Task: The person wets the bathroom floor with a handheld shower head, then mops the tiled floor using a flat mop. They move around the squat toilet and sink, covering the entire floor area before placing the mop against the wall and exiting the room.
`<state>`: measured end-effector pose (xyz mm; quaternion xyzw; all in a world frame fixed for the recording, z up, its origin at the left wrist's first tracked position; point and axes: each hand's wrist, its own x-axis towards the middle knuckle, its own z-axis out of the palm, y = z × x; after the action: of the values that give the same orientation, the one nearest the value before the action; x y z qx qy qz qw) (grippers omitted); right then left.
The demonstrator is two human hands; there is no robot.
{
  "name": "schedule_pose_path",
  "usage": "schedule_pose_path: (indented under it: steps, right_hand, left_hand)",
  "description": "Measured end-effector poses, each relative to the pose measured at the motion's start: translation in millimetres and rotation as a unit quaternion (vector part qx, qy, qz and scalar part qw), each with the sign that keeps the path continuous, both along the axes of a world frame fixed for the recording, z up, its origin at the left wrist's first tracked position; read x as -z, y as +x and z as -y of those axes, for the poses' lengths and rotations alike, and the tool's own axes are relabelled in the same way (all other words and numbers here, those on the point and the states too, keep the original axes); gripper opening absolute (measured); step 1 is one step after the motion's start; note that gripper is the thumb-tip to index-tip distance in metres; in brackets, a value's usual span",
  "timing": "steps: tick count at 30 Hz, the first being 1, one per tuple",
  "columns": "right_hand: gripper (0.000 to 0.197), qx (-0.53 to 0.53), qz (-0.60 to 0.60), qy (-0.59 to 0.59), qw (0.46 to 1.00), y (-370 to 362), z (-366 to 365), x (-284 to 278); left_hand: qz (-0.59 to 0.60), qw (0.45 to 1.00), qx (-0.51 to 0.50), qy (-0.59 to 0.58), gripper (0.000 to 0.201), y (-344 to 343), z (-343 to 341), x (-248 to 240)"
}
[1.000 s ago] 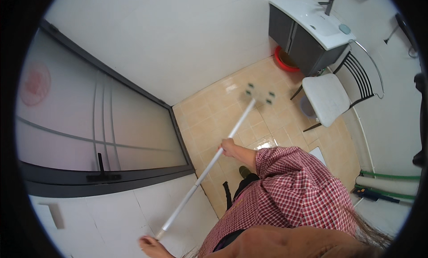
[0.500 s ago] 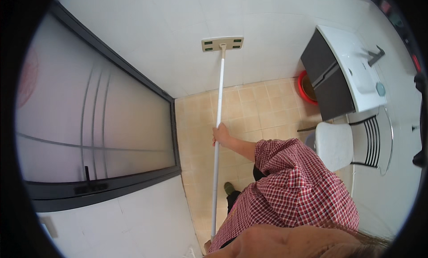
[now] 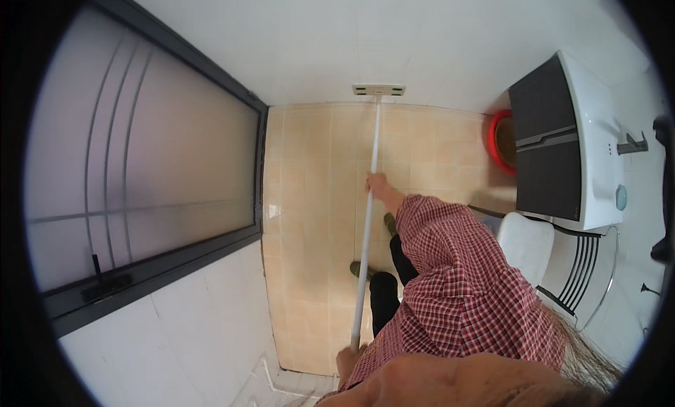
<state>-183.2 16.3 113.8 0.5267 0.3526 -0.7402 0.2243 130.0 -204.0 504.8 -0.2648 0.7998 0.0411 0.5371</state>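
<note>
Lower on the white wall [image 3: 450, 34] than half a second earlier, the flat mop [image 3: 366, 231] had its rectangular head [image 3: 380, 90] just above the floor [image 3: 302, 196] — right hand [image 3: 377, 185] wrapped round the pole partway along, left hand [image 3: 346, 362] closed at its near end, spread apart probably for leverage. Pale tan tiles made up that floor, with a frosted door [image 3: 183, 147] at left and a grey-fronted washbasin cabinet [image 3: 541, 108], white-seated chair [image 3: 524, 249] and red basin [image 3: 493, 143] at right.

Past the left fingers [image 3: 344, 359], the end of the pole [image 3: 365, 252] cannot be seen. Rightward of the right fingers [image 3: 375, 181], the cabinet [image 3: 548, 136] hides part of the red basin [image 3: 495, 147]; the shirt [image 3: 457, 287] covers some of the chair [image 3: 526, 245].
</note>
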Motion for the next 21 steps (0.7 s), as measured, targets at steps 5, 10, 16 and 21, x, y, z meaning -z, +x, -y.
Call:
schedule_pose_path:
  steps: [5,10,16,21]
  right_hand:
    - [0.036,-0.213,-0.094,0.08,0.969,-1,-5,15]
    - [0.036,0.064,-0.07,-0.114,0.989,55,41,-83]
    - [0.035,0.086,-0.03,-0.102,0.991,130,48,-135]
    - [0.041,0.033,0.065,-0.05,0.996,92,18,-58]
  left_hand:
    - [-0.097,0.991,-0.097,0.004,0.058,-40,-48,17]
    - [-0.009,0.997,-0.052,-0.055,0.055,30,42,15]
    - [0.084,0.992,-0.042,-0.082,0.051,97,87,-5]
    - [0.097,0.994,-0.038,-0.044,0.048,30,12,2]
